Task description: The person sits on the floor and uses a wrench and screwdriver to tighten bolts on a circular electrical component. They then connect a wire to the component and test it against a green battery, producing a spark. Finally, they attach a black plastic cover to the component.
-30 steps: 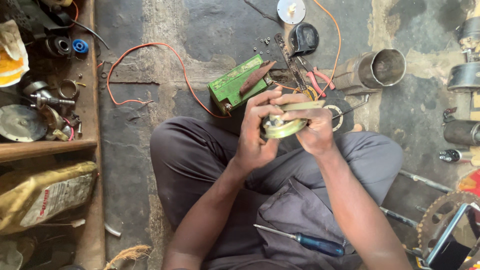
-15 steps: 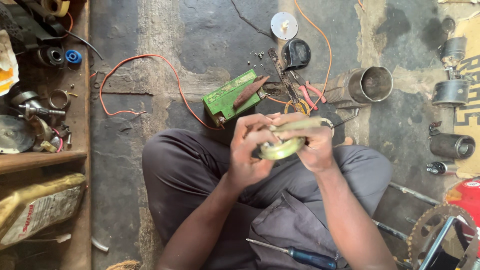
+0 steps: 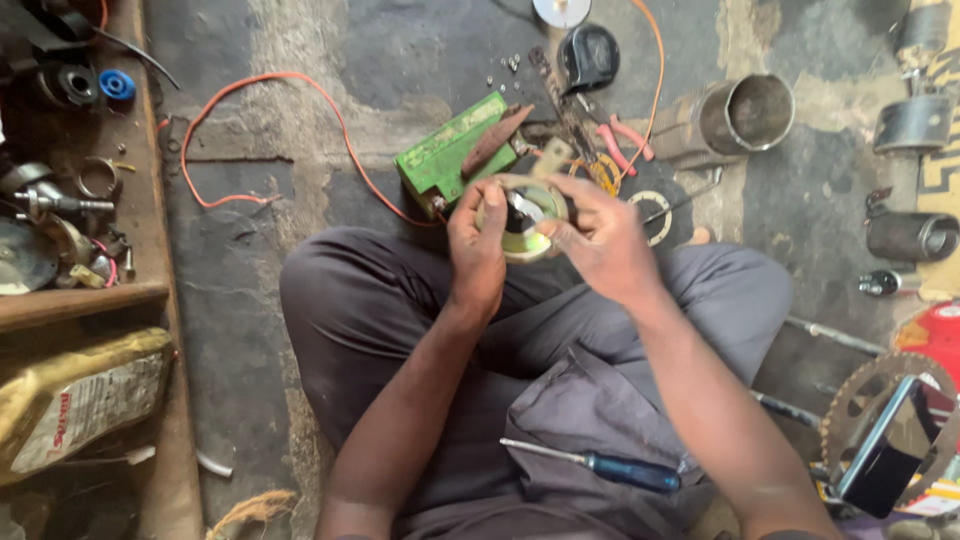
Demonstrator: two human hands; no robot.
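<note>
On the stained concrete workshop floor [image 3: 400, 60], above the green box-shaped battery [image 3: 448, 155], the round yellowish metal disc part [image 3: 524, 222] now faces upward instead of edge-on, left hand [image 3: 476, 245] and right hand [image 3: 598, 238] both clasping its rim, exposing its dark centre.

round part [image 3: 524, 222] turned, open face now up | hands regripped its rim

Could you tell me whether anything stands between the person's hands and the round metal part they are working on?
Nothing visible does. The left hand and the right hand both hold the round metal part directly, above the lap. The green box and the pliers lie beyond it on the floor.
</note>
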